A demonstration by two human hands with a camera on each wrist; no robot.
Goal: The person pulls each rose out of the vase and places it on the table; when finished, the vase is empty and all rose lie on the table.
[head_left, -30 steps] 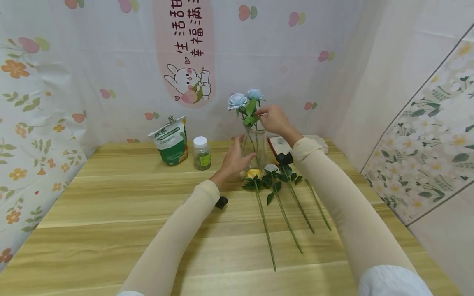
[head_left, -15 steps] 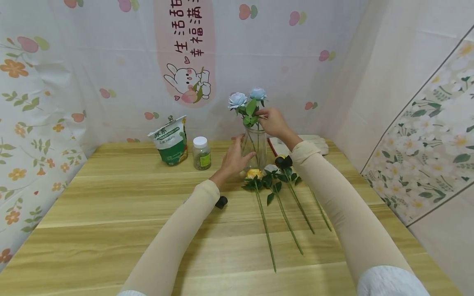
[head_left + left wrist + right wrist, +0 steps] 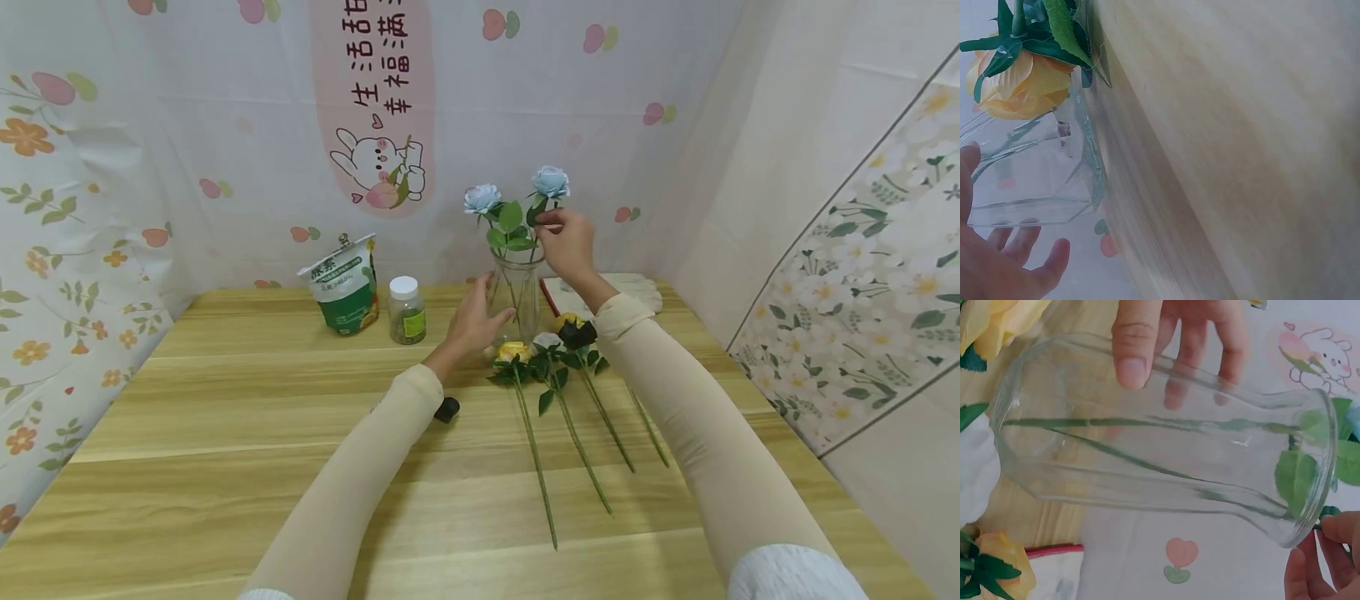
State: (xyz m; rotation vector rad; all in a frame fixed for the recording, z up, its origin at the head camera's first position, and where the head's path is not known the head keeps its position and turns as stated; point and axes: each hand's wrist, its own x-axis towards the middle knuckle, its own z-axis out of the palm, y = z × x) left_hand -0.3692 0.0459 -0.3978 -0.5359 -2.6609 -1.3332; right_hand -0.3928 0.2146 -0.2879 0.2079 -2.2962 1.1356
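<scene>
The glass vase (image 3: pixel 529 304) stands upright at the back of the table. My left hand (image 3: pixel 474 321) holds its side, thumb in front and fingers behind, as the right wrist view shows. Above the rim, my right hand (image 3: pixel 567 244) pinches the leafy stem of a light-blue rose (image 3: pixel 551 182). That rose leans out to the right. Another light-blue rose (image 3: pixel 482 198) stands at the left of the vase mouth. Through the glass (image 3: pixel 1147 462), two green stems spread apart from the base. A yellow rose (image 3: pixel 1022 81) lies right beside the vase base in the left wrist view.
Several long-stemmed flowers lie in front of the vase, among them a white rose (image 3: pixel 547 340). A white-capped jar (image 3: pixel 407 312) and a green-and-white pouch (image 3: pixel 347 292) stand left. A white item with a red edge (image 3: pixel 1057 565) lies behind the right forearm. Patterned cloth hangs behind.
My right hand has moved right and slightly up with the pinched rose, so its bloom now stands farther from the other blue rose. The left hand has stayed at the vase.
</scene>
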